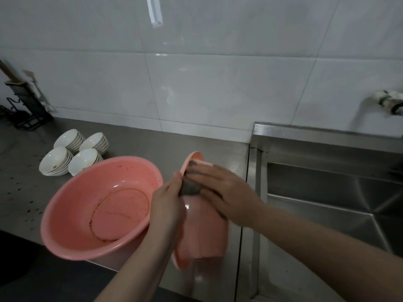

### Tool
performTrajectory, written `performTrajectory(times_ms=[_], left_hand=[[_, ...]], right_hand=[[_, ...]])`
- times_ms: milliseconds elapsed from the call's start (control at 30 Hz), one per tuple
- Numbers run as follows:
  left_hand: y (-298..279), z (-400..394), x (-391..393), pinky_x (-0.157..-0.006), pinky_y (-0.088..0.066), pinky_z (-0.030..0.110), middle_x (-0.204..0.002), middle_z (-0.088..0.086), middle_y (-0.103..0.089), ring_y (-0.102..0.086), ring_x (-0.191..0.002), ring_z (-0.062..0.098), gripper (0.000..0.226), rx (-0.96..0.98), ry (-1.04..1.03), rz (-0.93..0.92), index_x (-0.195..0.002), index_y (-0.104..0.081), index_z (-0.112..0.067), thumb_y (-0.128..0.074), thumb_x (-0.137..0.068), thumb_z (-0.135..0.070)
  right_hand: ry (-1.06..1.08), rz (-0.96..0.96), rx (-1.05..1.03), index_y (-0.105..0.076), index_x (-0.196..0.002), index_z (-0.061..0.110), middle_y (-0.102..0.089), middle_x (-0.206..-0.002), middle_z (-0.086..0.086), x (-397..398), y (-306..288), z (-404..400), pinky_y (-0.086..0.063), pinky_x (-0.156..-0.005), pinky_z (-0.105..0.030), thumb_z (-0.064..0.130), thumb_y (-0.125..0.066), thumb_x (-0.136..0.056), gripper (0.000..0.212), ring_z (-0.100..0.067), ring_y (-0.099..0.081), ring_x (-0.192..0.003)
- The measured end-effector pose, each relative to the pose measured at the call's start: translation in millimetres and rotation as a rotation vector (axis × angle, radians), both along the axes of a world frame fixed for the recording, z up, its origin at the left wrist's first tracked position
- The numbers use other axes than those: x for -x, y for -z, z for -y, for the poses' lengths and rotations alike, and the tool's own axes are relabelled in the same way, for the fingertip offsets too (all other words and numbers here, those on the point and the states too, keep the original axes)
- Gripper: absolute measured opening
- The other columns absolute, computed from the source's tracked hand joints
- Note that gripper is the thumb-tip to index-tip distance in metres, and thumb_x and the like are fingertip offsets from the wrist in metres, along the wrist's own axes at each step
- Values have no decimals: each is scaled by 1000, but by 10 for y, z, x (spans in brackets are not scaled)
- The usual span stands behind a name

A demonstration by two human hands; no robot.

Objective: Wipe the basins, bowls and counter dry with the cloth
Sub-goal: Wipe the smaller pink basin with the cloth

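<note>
A large pink basin (82,214) lies tilted on the steel counter (19,186), its inside marked with dark specks and a ring of grime. A second pink basin (202,232) stands on its edge to the right of it. My left hand (168,205) grips that basin's rim from the left. My right hand (220,190) presses a dark grey cloth (189,186) flat against the basin's outer side. Stacks of white bowls (74,153) sit behind the large basin.
A steel sink (327,205) lies to the right, with a wall tap (390,101) above it. A black rack (26,105) stands at the back left against the tiled wall. Dark specks dot the counter at the left.
</note>
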State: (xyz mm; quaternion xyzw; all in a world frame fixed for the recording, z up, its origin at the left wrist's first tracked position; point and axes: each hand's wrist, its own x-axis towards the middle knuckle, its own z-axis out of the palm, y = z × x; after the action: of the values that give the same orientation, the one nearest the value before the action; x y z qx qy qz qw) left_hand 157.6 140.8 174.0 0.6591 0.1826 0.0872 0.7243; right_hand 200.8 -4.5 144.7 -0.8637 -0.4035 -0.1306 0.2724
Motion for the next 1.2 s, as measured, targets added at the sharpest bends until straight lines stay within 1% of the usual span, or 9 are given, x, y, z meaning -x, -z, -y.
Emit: performTrajectory(times_ms=[67,167,300,500,633,867,1000,1100,1200], left_hand=[[2,-31,22,-43,-39,10,-60,1,-61,-50,-46,2,38,-87,-17,-25,-68,-63,-9,-47,-99,-25],[20,-61,67,-48,-38,22,-70,11,-52,-46,-55,12,30,-107,-20,-48,-79,-59,-10,-49,-97,-31],[94,-115,79,-56,-37,28,-66,9,-51,-45,-62,15,33,-129,-13,-48,-77,-61,-10,-50,-96,-35],[111,-133,6,-54,-40,22,-68,7,-59,-47,-61,16,37,-174,-37,-4,-72,-64,-7,-48,-98,-29],[112,-121,-121,-73,-54,30,-90,17,-73,-69,-82,25,36,114,86,-37,-95,-72,-1,-49,-97,-28],[-153,-69,-363,-82,-54,36,-98,17,-70,-66,-91,29,40,306,330,-171,-112,-66,-4,-43,-99,-34],[195,-84,-176,-96,-48,43,-103,8,-72,-65,-102,23,47,73,261,-120,-102,-71,-16,-46,-92,-55],[635,-62,165,-61,-43,31,-60,-14,-57,-50,-61,1,43,-306,193,69,-61,-59,-31,-44,-95,-52],[780,2,271,-49,-29,23,-47,-14,-50,-39,-47,-2,40,-431,124,149,-57,-60,-27,-43,-90,-42]], right_hand=[[115,-228,-67,-55,-134,20,-54,-138,3,-174,-101,-30,-29,-107,-19,26,-44,-101,35,-9,-45,-127],[390,-690,-151,-69,-99,16,-67,-94,-5,-472,-157,14,-42,-84,-33,28,-45,-99,27,-21,-58,-88],[513,-852,-259,-60,-80,18,-53,-62,1,-553,-147,-44,-36,-67,-31,24,-47,-95,20,-16,-48,-63],[380,-185,-139,-56,-116,24,-66,-109,1,113,-133,-365,-41,-90,-33,33,-46,-91,29,-20,-60,-102],[98,83,35,-55,-129,24,-44,-148,4,362,111,-191,-15,-118,-35,37,-43,-97,37,-16,-30,-142],[197,-187,-49,-46,-138,31,-45,-145,9,-112,-33,-54,-23,-115,-35,40,-41,-97,43,-9,-41,-132],[340,-414,-188,-50,-135,28,-57,-131,1,-396,-86,56,-34,-96,-25,30,-46,-99,36,-17,-51,-118],[443,-614,-242,-54,-128,31,-65,-115,-1,-480,92,135,-40,-83,-24,31,-42,-100,30,-19,-59,-106],[466,-599,-424,-57,-124,33,-64,-112,9,-343,323,43,-39,-74,-10,27,-41,-101,28,-11,-59,-98]])
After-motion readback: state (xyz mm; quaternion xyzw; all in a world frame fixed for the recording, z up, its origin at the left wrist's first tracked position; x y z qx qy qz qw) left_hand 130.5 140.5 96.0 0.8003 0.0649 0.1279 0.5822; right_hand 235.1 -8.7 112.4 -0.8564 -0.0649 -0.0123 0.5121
